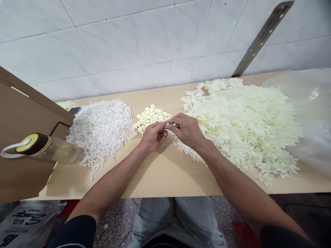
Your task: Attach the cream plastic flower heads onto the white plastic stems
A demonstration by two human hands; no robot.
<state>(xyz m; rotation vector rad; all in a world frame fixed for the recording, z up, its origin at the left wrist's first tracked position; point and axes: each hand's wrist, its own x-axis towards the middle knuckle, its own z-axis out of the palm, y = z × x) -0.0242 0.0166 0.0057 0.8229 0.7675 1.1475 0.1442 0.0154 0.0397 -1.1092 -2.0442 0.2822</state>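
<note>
My left hand (154, 135) and my right hand (185, 128) meet over the middle of the table, fingertips touching. Both are closed in a pinch; whatever small piece lies between the fingers is too hidden to name. Just behind my left hand sits a small heap of pale yellow flowers (150, 115). To the right, close to my right hand, spreads a big pile of loose cream-yellow artificial blossoms (245, 120). A mound of thin white stem-like pieces (103, 125) lies to the left.
A clear bottle (64, 150) with a yellow and black lid lies at the left beside a cardboard panel (23, 127). Clear plastic sheeting (312, 113) covers the right end of the table (165, 179). A metal bracket (261, 41) leans against the tiled wall (155, 38).
</note>
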